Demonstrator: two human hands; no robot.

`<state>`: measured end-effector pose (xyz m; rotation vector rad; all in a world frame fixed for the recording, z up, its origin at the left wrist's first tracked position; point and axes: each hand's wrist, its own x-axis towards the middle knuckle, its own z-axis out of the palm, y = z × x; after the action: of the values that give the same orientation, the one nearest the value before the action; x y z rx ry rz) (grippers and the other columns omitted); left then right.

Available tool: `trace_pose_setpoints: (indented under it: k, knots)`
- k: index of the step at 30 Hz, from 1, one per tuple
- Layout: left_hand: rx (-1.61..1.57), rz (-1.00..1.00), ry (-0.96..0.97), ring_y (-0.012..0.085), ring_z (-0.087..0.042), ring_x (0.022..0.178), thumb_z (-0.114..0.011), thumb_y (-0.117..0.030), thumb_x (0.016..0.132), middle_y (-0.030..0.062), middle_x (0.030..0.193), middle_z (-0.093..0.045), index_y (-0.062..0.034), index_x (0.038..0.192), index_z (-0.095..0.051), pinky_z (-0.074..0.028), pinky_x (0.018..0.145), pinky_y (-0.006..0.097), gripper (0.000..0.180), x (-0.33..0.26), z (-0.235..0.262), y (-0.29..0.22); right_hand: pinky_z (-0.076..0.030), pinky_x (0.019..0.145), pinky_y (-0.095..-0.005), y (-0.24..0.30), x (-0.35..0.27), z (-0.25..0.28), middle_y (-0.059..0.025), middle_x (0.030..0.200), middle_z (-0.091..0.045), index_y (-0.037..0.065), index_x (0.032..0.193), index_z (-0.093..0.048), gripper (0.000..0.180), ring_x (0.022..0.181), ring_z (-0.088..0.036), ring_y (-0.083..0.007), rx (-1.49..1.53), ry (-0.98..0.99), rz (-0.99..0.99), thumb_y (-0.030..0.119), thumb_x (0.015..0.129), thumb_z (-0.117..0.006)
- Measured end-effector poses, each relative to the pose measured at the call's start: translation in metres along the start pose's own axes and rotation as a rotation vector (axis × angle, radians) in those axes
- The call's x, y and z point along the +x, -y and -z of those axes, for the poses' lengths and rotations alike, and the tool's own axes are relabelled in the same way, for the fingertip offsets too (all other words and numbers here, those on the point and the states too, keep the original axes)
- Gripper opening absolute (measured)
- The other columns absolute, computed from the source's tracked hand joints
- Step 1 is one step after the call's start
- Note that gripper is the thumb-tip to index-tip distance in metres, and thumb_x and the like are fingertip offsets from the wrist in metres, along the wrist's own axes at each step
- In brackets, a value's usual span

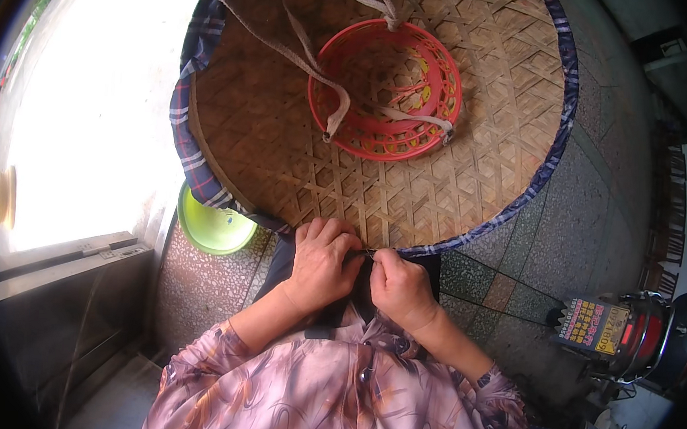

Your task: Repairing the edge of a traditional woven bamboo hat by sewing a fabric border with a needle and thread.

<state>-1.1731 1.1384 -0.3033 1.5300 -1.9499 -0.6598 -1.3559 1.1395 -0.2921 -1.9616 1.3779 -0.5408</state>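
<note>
Head view: left fingers [329, 231] grip plaid basket rim [190, 148]; right fingers [386, 261] pinched (object unclear).

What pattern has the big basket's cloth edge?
The cloth edge is dark blue plaid with white lines, clearest in the head view.

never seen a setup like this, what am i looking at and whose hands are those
There's no machine: these are the bare hands of a person wearing a fisheye camera on their head. It looks down, so straight edges bend near the rim. The left hand and right hand meet at the near edge of a large woven tray, trimmed with checked cloth. Whatever they pinch is too small to tell. A red basket with pale cords lies on the tray.
</note>
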Motion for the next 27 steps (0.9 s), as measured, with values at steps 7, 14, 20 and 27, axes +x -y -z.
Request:
trace_pose_setpoints:
  k: [7, 14, 20, 27]
  knots:
    - [-0.002, 0.002, 0.002, 0.0301, -0.057, 0.103, -0.081, -0.014, 0.069, 0.0052, 0.105, -0.063, -0.0116, 0.093, -0.068, -0.039, 0.091, 0.045, 0.028, -0.002, 0.001, -0.001, -0.056, 0.061, -0.0478, -0.002, 0.009, 0.007, -0.0214, 0.074, -0.067, 0.002, 0.096, -0.062, 0.007, 0.069, -0.069, -0.0404, -0.020, 0.093, -0.001, 0.003, 0.089, -0.060]
    - [-0.002, 0.012, 0.012, 0.0301, -0.056, 0.102, -0.081, -0.014, 0.069, 0.0051, 0.105, -0.063, -0.0116, 0.093, -0.068, -0.039, 0.091, 0.045, 0.027, -0.001, 0.000, 0.000, -0.056, 0.061, -0.0461, -0.006, 0.008, 0.002, -0.0203, 0.076, -0.068, 0.002, 0.096, -0.062, 0.007, 0.070, -0.070, -0.0385, -0.046, 0.101, 0.011, 0.003, 0.089, -0.060]
    - [0.008, -0.014, -0.023, 0.0282, -0.057, 0.097, -0.079, -0.012, 0.068, 0.0035, 0.101, -0.063, -0.0105, 0.087, -0.068, -0.040, 0.087, 0.042, 0.021, 0.003, 0.001, -0.002, -0.055, 0.055, -0.0430, -0.007, 0.003, -0.012, -0.0156, 0.071, -0.064, 0.005, 0.091, -0.051, 0.008, 0.062, -0.068, -0.0342, -0.125, -0.044, 0.181, 0.006, 0.089, -0.059]
    - [-0.013, 0.010, -0.011, 0.0290, -0.057, 0.100, -0.081, -0.013, 0.069, 0.0032, 0.103, -0.064, -0.0121, 0.090, -0.069, -0.039, 0.090, 0.043, 0.024, -0.001, -0.002, 0.003, -0.055, 0.058, -0.0453, 0.012, -0.001, 0.001, -0.0178, 0.076, -0.067, 0.004, 0.098, -0.058, 0.010, 0.066, -0.068, -0.0378, -0.106, 0.037, -0.027, 0.009, 0.091, -0.063]
